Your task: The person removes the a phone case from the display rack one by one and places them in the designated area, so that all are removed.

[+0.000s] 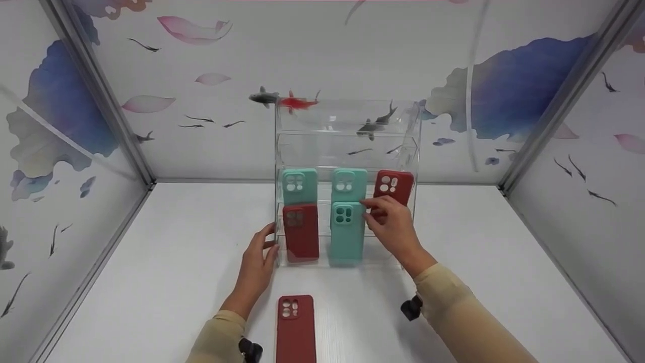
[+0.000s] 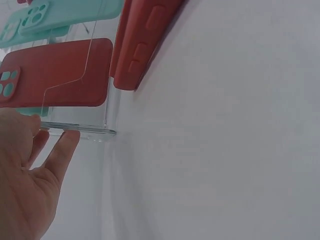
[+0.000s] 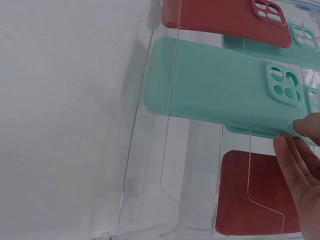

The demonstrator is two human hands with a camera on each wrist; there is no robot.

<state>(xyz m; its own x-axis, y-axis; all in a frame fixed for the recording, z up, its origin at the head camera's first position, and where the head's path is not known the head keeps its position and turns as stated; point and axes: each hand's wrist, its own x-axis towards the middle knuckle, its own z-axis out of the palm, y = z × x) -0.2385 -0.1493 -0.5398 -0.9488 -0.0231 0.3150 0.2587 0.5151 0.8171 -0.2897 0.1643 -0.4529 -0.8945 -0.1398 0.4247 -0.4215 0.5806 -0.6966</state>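
A clear acrylic rack point(image 1: 347, 151) holds several phone cases in tiers. My right hand point(image 1: 394, 224) pinches the upper right edge of the teal phone case point(image 1: 346, 242) in the lower filled tier, thumb and fingertips beside its camera cutouts. This case leans upright, and my right thumb point(image 3: 307, 126) shows at its edge in the right wrist view. To its left stands a red case point(image 1: 302, 234). My left hand point(image 1: 258, 259) touches the rack's left side panel from outside, fingers fairly straight, as the left wrist view also shows.
Behind, one tier up, stand two teal cases point(image 1: 308, 182) and a red case point(image 1: 400, 184), the latter partly hidden by my right hand. Another red case point(image 1: 296, 333) is on the white table point(image 1: 191, 252) in front of the rack. Patterned walls point(image 1: 322, 60) enclose the table.
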